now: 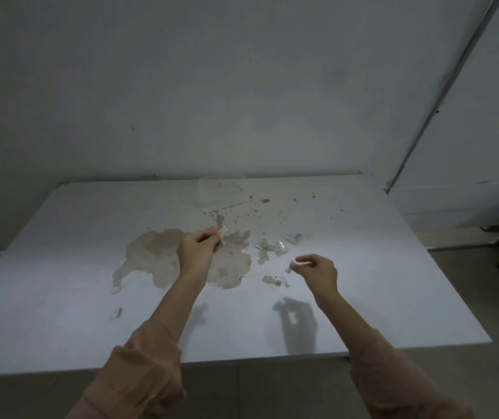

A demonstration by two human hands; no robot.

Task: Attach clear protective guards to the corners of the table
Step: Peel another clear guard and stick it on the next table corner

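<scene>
Above stained white tabletop [363, 267], our left hand [195, 252] pinches small clear plastic corner guard [221, 231]; right hand [317, 269] pinches peeled white backing strip [298, 263]. Spare guards [281, 246] lie between. Risk: exposed adhesive touching fingers, weakening bond. Clear container [218, 190] at far edge, contents unclear.

Table [363, 297] top matt white, brown patch [163, 255] peeled rough; guards [281, 247] clear glossy plastic
</scene>
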